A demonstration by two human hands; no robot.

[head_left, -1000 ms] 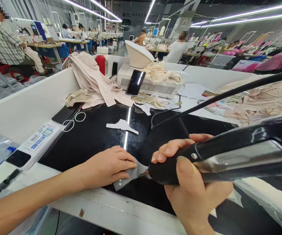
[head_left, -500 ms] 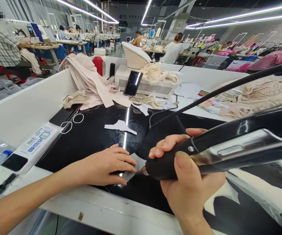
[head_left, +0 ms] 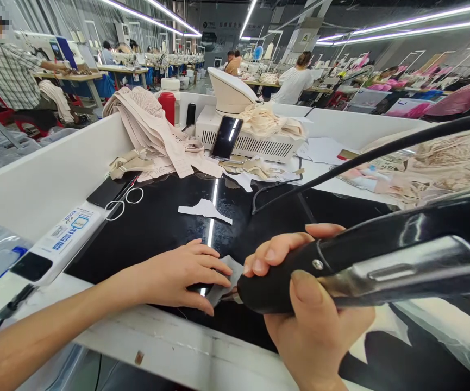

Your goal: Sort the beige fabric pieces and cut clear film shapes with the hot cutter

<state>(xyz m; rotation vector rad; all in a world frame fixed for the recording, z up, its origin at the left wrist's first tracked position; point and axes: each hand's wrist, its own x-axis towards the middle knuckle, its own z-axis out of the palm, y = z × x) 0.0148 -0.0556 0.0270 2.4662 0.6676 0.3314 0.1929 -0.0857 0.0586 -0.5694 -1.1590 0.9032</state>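
My right hand [head_left: 312, 304] is wrapped around a thick black hand-held tool [head_left: 275, 288] with a silvery metal plate along its side. The tool's narrow metal tip points left, down at a small pale grey fabric piece [head_left: 223, 282] on the black work surface. My left hand [head_left: 181, 274] lies palm down with its fingers apart, fingertips at the left edge of that piece. Beyond it lies a white cut fabric piece [head_left: 205, 210]. The tip's exact contact with the fabric is partly hidden.
A phone [head_left: 227, 137] leans on a white machine [head_left: 243, 144] at the back. Beige fabric strips [head_left: 157, 130] are heaped at back left. A white box [head_left: 66, 233] sits on the left. A black cable [head_left: 361, 160] arcs across the right. Co-workers sit at machines beyond the white table wall.
The whole view has shifted slightly. The tool's tip end has come a little lower, and my left hand stays at the grey fabric piece.
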